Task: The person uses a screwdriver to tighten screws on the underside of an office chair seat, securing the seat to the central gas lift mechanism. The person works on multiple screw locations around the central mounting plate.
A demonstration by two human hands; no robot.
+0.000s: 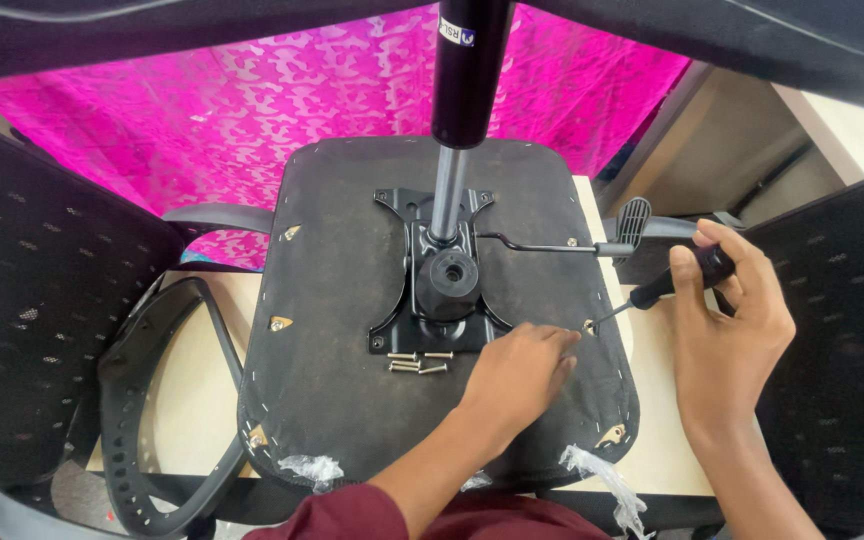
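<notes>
The right hand [727,320] is closed around the black handle of a screwdriver [667,285], fingers wrapped over the top of the grip and the thumb along its side; the thin shaft slants down and to the left, and its tip meets a small metal fitting [589,325] near the right edge of an upturned chair seat [332,300]. The left hand [522,370] lies palm down on the dark underside of that seat, just left of the screwdriver tip, its fingers loosely curled and reaching toward the same fitting; whether it pinches anything between the fingertips cannot be told. A maroon sleeve covers the forearm low in the view. Just left of the left hand, a few loose screws [418,362] lie together on the seat, right below a black metal mounting plate [437,290] fixed at the seat's middle. From that plate a gas-lift column [462,80] rises toward the camera, silver below and black above, and a thin lever [552,246] with a flat black paddle runs off to the right. Scraps of clear plastic wrap [597,470] cling to the seat's near edge. The seat rests on a pale table [192,400]; a black plastic armrest frame [152,400] lies at its left, mesh chair backs [42,300] stand at both sides, and bright pink patterned cloth [252,110] hangs behind.
</notes>
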